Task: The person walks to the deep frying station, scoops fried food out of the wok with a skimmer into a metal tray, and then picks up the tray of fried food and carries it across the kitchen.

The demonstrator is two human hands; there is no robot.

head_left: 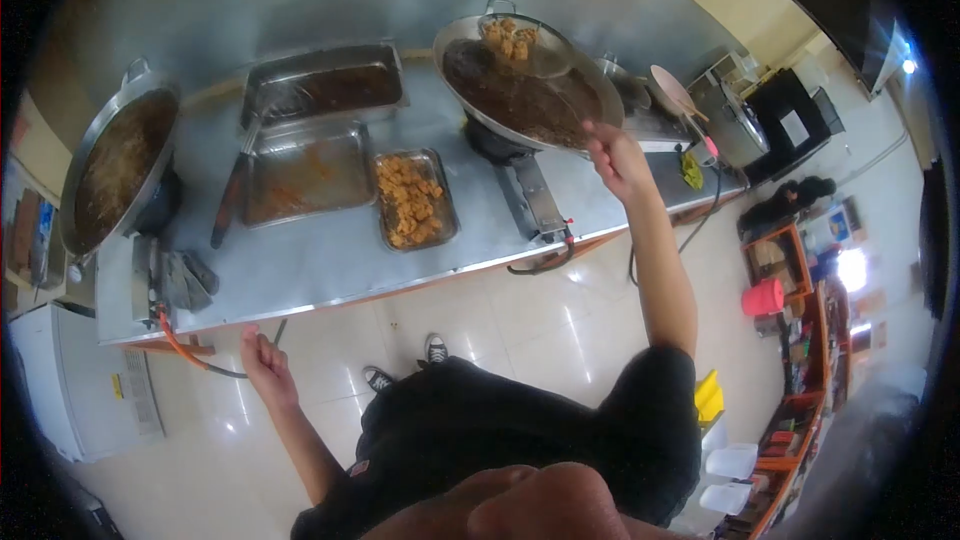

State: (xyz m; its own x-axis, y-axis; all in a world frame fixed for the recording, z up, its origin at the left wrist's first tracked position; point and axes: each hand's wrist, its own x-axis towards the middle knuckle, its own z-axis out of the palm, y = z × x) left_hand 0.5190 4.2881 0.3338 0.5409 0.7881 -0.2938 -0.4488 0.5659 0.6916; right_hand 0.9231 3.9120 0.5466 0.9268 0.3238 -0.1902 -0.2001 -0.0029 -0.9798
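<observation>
My right hand (pixel 617 162) is closed on the handle of a skimmer (pixel 548 62) over the right wok (pixel 466 112). Golden fried pieces (pixel 510 39) lie in the skimmer's bowl, near the wok's far rim. Dark oil fills much of the wok beneath it. Below the counter's front edge, my left hand (pixel 268 370) hangs with its fingers curled, and nothing shows in it. A metal tray of fried pieces (pixel 412 202) rests on the counter between the hands, nearer the front edge.
On the steel counter (pixel 345 265) are an empty-looking shallow tray (pixel 305 175), a deeper tray of dark liquid (pixel 330 90) and a dark-handled utensil (pixel 232 200). A second wok of bubbling oil (pixel 125 165) stands left. Burner hoses (pixel 190 352) hang off the front edge.
</observation>
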